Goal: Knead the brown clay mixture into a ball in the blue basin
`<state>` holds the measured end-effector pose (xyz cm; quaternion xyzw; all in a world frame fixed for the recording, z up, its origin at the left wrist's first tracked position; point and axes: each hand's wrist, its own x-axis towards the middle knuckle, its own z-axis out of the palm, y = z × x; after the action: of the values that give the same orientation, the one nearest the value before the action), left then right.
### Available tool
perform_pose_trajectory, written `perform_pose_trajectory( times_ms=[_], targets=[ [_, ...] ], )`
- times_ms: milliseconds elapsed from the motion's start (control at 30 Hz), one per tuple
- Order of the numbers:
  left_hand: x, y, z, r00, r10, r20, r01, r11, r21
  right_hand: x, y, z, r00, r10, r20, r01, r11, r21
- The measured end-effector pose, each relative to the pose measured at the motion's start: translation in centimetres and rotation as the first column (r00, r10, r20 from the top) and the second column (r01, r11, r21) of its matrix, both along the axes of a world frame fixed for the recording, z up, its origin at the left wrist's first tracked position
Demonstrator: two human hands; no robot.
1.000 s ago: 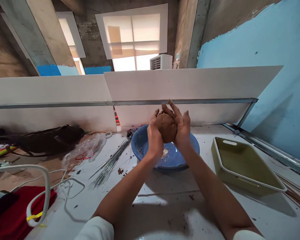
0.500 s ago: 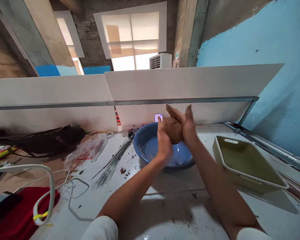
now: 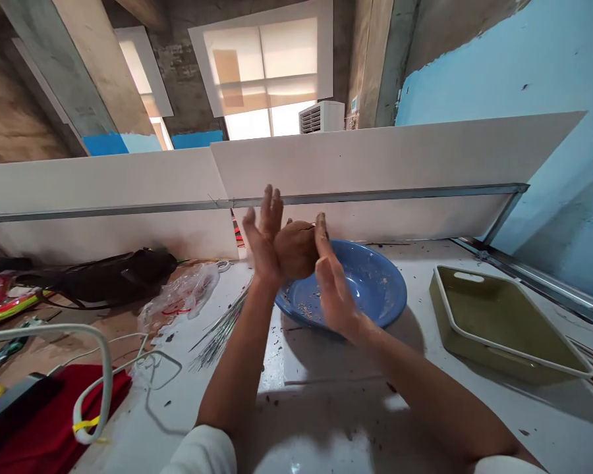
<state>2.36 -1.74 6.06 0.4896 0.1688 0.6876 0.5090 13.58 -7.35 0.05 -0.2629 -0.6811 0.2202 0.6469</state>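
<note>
A brown lump of clay (image 3: pixel 297 250), rounded and cracked along its top, is held between my two palms above the left side of a blue basin (image 3: pixel 378 276). My left hand (image 3: pixel 264 247) presses on the lump's left side, its fingers stretched upward and spread. Against the right side rests my right hand (image 3: pixel 333 286), palm inward, fingers straight and pointing up. Brown smears mark the fingers. Small brown crumbs stick to the inside of the basin.
An olive tray (image 3: pixel 514 365) with a white rim stands on the right. Left of the basin lie thin metal wires (image 3: pixel 220 336), a clear plastic bag (image 3: pixel 182 293), a black bag (image 3: pixel 103 276), a white cable (image 3: pixel 106 368) and red cloth (image 3: pixel 79 408). A white panel (image 3: pixel 375 158) rises behind.
Both hands and the clay have shifted left, from over the basin's middle to its left side. My left fingers are now more spread. The phone behind the basin is no longer visible.
</note>
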Motion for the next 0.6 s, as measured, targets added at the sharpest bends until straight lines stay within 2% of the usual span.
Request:
perform_pose_trajectory(
  times_ms=[100, 233, 333, 400, 433, 500, 567, 600],
  targets=[
    [4.3, -2.6, -1.9, 0.992, -0.006, -0.123, 0.026, 0.986, 0.162, 3.0, 2.2, 1.3, 0.969, 0.029, -0.244, -0.05, 0.995, -0.084],
    [7.9, -5.8, -4.0, 0.981, -0.009, -0.194, 0.061, 0.963, 0.264, 8.0, 3.6, 3.4, 0.873, 0.213, -0.439, -0.317, 0.931, -0.178],
    [8.3, -7.2, -4.3, 0.959, 0.06, -0.278, 0.036, 0.945, 0.326, 9.8, 3.9, 4.1, 0.857, 0.281, -0.432, -0.402, 0.889, -0.22],
    [7.9, -7.4, -4.0, 0.946, 0.092, -0.31, 0.019, 0.942, 0.336, 9.4, 4.2, 3.8, 0.881, 0.291, -0.373, -0.397, 0.884, -0.248],
    [7.5, -7.1, -3.7, 0.951, 0.086, -0.297, 0.014, 0.948, 0.317, 8.8, 4.3, 3.5, 0.893, 0.288, -0.347, -0.387, 0.884, -0.262],
    [6.8, -6.0, -2.9, 0.977, 0.018, -0.214, 0.026, 0.98, 0.199, 7.1, 4.3, 2.6, 0.918, 0.25, -0.308, -0.339, 0.899, -0.278],
    [5.7, -4.4, -2.1, 0.993, -0.1, -0.064, 0.099, 0.995, -0.016, 5.2, 4.0, 1.6, 0.958, 0.153, -0.243, -0.213, 0.946, -0.244],
    [5.1, -3.6, -1.7, 0.991, -0.135, 0.022, 0.136, 0.984, -0.118, 4.4, 3.7, 1.2, 0.978, 0.087, -0.188, -0.125, 0.972, -0.198]
  ],
)
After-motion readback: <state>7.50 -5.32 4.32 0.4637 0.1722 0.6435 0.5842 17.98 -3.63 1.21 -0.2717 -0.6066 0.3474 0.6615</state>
